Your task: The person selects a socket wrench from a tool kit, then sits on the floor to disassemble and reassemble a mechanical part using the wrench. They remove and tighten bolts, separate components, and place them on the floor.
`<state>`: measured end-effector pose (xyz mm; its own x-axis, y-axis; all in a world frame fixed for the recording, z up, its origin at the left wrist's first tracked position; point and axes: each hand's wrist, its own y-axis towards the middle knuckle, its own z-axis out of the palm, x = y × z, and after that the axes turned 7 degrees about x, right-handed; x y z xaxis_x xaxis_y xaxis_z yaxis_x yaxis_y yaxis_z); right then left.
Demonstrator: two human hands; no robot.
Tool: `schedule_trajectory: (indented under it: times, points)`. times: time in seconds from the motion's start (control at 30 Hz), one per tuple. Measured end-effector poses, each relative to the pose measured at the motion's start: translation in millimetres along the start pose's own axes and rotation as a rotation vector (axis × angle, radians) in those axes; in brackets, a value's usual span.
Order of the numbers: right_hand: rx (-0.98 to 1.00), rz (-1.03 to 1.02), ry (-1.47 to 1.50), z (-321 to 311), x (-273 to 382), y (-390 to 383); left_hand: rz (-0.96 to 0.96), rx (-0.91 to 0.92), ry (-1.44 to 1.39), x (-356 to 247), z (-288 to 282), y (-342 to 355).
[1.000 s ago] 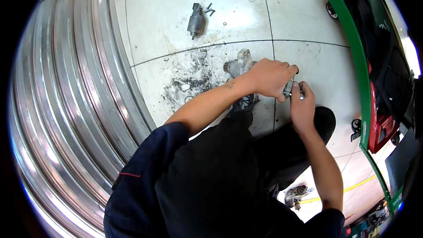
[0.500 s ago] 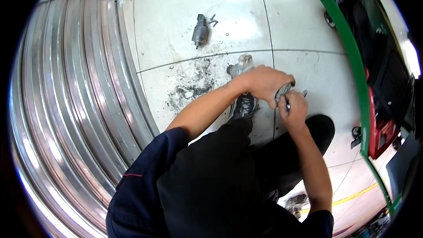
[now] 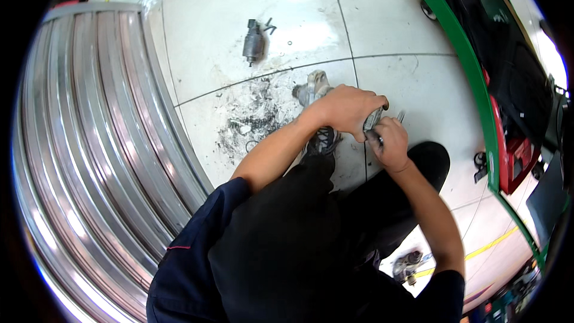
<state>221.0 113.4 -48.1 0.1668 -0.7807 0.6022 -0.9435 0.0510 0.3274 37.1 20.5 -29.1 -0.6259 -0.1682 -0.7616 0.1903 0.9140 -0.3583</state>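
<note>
My left hand (image 3: 348, 109) is closed over the body of a starter motor, its grey metal nose housing (image 3: 315, 85) showing beyond the hand with a small toothed gear at its left. The motor's grey rear end (image 3: 373, 118) shows between my two hands. Right beside that end, my right hand (image 3: 390, 142) is closed around a slim metal tool (image 3: 400, 116). Only part of the tool shows, so its kind is unclear. Below the left hand is my dark laced shoe (image 3: 324, 140), partly covered by my trouser leg.
A dark cylindrical solenoid (image 3: 253, 43) lies on the tiled floor beside bolts (image 3: 270, 26) and a small ring (image 3: 290, 43). Black grime (image 3: 254, 119) smears the tiles. A ribbed metal panel (image 3: 89, 119) fills the left. A green frame (image 3: 475, 78) stands right; another mechanical part (image 3: 408, 266) lies lower right.
The view has shifted slightly, so floor things sit further left. Both hands keep their grips close together at the motor's rear end, and the right hand has turned a little.
</note>
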Motion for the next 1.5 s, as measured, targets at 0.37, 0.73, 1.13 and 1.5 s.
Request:
schedule_trajectory:
  times: [0.37, 0.73, 1.13, 1.5]
  points:
    - [-0.01, 1.107, 0.464, -7.4, 11.7, 10.8, -0.194, -0.046, 0.102, -15.0, 10.6, 18.7]
    - [-0.002, 0.212, 0.032, 9.1, 6.1, -22.9, -0.003, -0.058, 0.085, -6.5, 15.2, -7.0]
    - [0.049, 1.005, 0.419, -5.4, 28.9, -15.9, -0.129, -0.03, 0.166, -23.7, 20.9, 9.8]
    - [-0.056, 0.803, 0.214, 11.6, 32.1, 0.7, -0.066, -0.141, 0.09, -10.2, 11.8, -3.4]
